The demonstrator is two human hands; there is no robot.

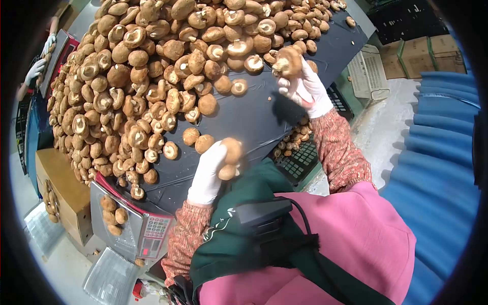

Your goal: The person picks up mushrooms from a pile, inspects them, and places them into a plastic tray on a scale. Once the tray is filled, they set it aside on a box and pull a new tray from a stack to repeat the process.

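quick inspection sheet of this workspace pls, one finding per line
Surface: black sheeting, creased, partly bare
Job's things: shiitake mushrooms heaped high; several on the digital scale
Clutter: cardboard box and clear plastic trays, lower left
Grippers: left hand and right hand, white-gloved, both holding mushrooms
Cables: black cable looped at wearer's chest
Surroundings: rippled blue sheeting at right; another person's gloved hands, upper left

At the right we see a rippled blue sheet (432, 173), a pale floor (378, 122), a slotted off-white plastic basket (363, 76) and, beside it, green-strapped brown cardboard boxes (417, 57).
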